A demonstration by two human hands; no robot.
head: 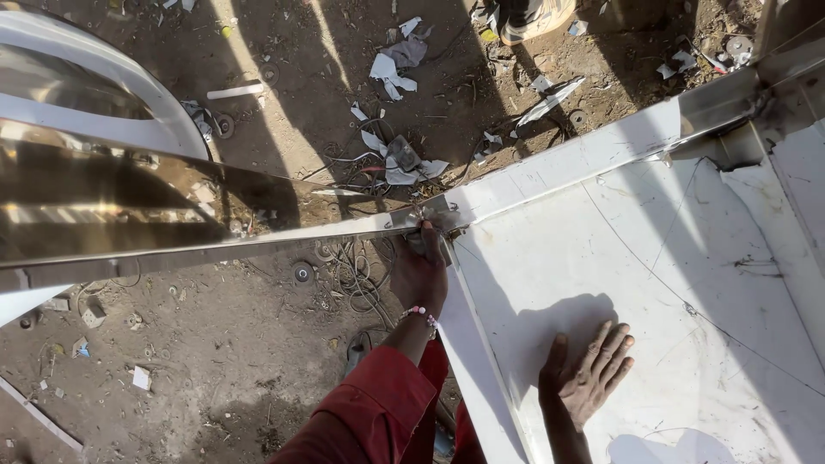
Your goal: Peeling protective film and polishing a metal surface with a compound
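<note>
A large white metal panel [653, 283] with a steel edge frame [593, 146] fills the right side. A long shiny steel strip [129, 215] runs in from the left and meets the panel's near corner [438, 213]. My left hand [419, 273], in a red sleeve with a bead bracelet at the wrist, is closed around that corner from below. My right hand [591, 378] lies flat, palm down and fingers spread, on the white panel surface, holding nothing.
Below lies dirt ground strewn with torn white scraps [395, 69], tangled wires [357, 275], washers and small debris. A white curved body part [103, 94] sits at the upper left. Another person's shoe [533, 17] shows at the top edge.
</note>
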